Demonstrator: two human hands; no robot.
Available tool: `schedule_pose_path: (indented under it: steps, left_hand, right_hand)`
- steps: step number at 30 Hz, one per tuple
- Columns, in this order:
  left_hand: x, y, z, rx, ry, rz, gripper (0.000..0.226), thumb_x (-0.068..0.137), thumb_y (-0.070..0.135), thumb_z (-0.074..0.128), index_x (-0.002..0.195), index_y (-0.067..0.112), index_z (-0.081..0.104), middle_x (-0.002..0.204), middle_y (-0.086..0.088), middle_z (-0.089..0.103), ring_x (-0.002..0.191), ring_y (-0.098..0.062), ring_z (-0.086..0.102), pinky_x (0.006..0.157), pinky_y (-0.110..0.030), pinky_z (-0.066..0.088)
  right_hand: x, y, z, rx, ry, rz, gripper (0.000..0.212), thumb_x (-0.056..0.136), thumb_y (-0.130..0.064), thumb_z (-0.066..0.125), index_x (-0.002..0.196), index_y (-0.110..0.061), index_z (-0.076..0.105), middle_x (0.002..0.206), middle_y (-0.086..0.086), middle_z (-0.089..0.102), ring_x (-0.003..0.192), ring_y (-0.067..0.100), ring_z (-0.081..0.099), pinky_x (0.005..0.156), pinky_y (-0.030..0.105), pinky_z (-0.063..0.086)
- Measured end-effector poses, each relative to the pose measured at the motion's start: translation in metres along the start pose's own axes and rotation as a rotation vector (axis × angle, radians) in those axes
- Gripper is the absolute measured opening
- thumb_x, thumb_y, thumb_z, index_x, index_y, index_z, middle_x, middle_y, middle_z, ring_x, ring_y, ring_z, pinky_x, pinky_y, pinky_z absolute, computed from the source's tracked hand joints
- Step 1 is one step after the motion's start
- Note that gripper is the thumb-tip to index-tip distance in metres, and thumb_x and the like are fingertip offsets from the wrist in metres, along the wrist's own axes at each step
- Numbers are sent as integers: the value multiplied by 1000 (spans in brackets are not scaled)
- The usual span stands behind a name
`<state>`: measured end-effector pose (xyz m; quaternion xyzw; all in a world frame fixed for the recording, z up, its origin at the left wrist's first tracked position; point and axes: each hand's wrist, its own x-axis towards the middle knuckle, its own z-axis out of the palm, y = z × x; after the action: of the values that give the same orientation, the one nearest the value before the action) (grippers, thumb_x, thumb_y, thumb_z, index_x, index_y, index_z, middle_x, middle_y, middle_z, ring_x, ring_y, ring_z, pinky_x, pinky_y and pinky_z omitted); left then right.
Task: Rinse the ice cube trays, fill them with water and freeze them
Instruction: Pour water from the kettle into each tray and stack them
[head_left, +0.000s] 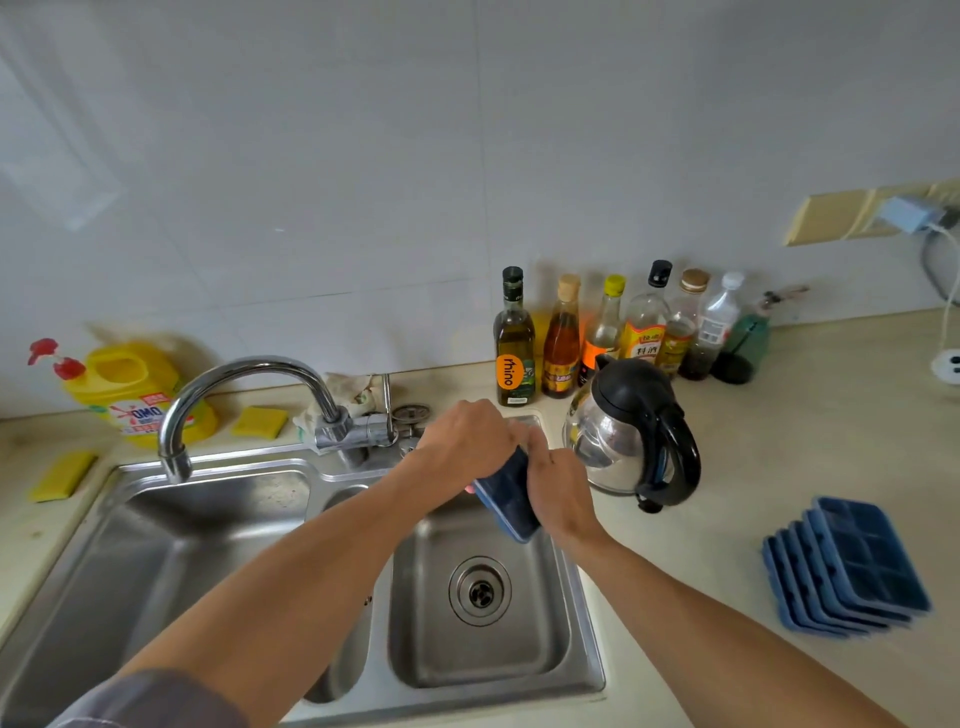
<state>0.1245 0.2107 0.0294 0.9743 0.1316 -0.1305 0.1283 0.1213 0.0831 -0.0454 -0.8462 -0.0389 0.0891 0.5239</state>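
Observation:
A blue ice cube tray (508, 498) hangs tilted above the far edge of the right sink basin (478, 644). My left hand (465, 441) grips its upper end from the left. My right hand (558, 493) holds its right side, fingers curled over the rim. Much of the tray is hidden between the two hands. Several more blue ice cube trays (852, 566) lie fanned in a stack on the counter to the right. The chrome faucet (244, 395) points over the left sink basin (171, 561); no water shows at its spout.
A steel and black kettle (634, 431) stands just right of my hands. Several bottles (602, 332) line the wall behind it. Yellow detergent (140, 395) and yellow sponges (62, 475) sit left of the faucet. A white socket (948, 366) lies at the counter's right edge.

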Motion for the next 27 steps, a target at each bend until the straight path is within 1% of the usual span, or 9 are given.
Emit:
schedule_pose_path:
  steps: [4, 8, 10, 14, 17, 19, 22, 24, 27]
  left_hand:
    - [8, -1, 3, -55, 7, -18, 42, 100, 42, 48, 71, 11, 53, 62, -9, 59, 33, -16, 56, 30, -19, 39]
    - [14, -6, 8, -194, -13, -25, 61, 96, 66, 41, 73, 12, 58, 61, -9, 61, 39, -19, 62, 38, -22, 45]
    - [14, -12, 10, -295, 24, -37, 67, 93, 77, 34, 79, 17, 60, 64, -6, 66, 41, -17, 66, 44, -24, 51]
    - [6, -22, 31, -787, 136, -108, 69, 87, 82, 35, 104, 19, 57, 87, -4, 70, 66, -17, 73, 58, -37, 64]
    - [-6, -13, 62, -1177, 98, -218, 64, 89, 76, 45, 117, 19, 55, 108, -8, 70, 89, -24, 74, 72, -47, 64]
    - [-5, -10, 74, -1330, 151, -290, 64, 93, 72, 45, 120, 16, 58, 110, -7, 69, 96, -22, 70, 74, -40, 61]
    - [3, -23, 69, -1244, 280, -325, 53, 100, 60, 42, 112, 13, 63, 103, -5, 71, 94, -19, 69, 73, -32, 55]
    - [4, -37, 65, -1122, 279, -288, 52, 101, 59, 41, 111, 13, 63, 100, -4, 71, 91, -20, 69, 82, -41, 58]
    - [-2, -50, 60, -955, 324, -170, 50, 99, 62, 43, 105, 16, 63, 94, 0, 70, 85, -18, 68, 81, -46, 59]
  right_hand:
    - [5, 3, 0, -9, 2, 34, 64, 110, -47, 27, 66, -15, 60, 69, 5, 66, 74, 20, 68, 64, 30, 47]
    - [14, -1, -4, -85, -14, 73, 68, 106, -58, 27, 68, -14, 61, 69, 4, 66, 71, 15, 66, 60, 29, 46]
    - [19, -1, -5, -86, -2, 123, 69, 105, -61, 27, 78, -10, 64, 82, 10, 70, 81, 23, 67, 68, 34, 48]
    - [21, 0, -8, 71, 65, 258, 68, 103, -64, 25, 89, -9, 63, 99, 14, 67, 92, 26, 66, 85, 42, 54]
    - [19, -10, -2, 155, 50, 271, 61, 103, -65, 28, 80, -18, 60, 89, 9, 67, 89, 25, 67, 88, 46, 56]
    - [15, -17, 3, 113, -20, 207, 67, 101, -65, 33, 85, -10, 68, 75, 5, 65, 77, 22, 65, 77, 41, 57]
    - [8, -24, 5, 118, -160, 171, 64, 92, -67, 45, 86, -8, 70, 72, 11, 71, 65, 24, 68, 57, 33, 53]
    - [7, -26, 1, 107, -253, 149, 56, 94, -61, 53, 94, -7, 69, 81, 14, 75, 73, 28, 74, 60, 33, 58]
    - [8, -30, -6, 135, -383, 126, 26, 99, -40, 61, 107, -16, 68, 96, 7, 76, 88, 27, 75, 69, 34, 59]
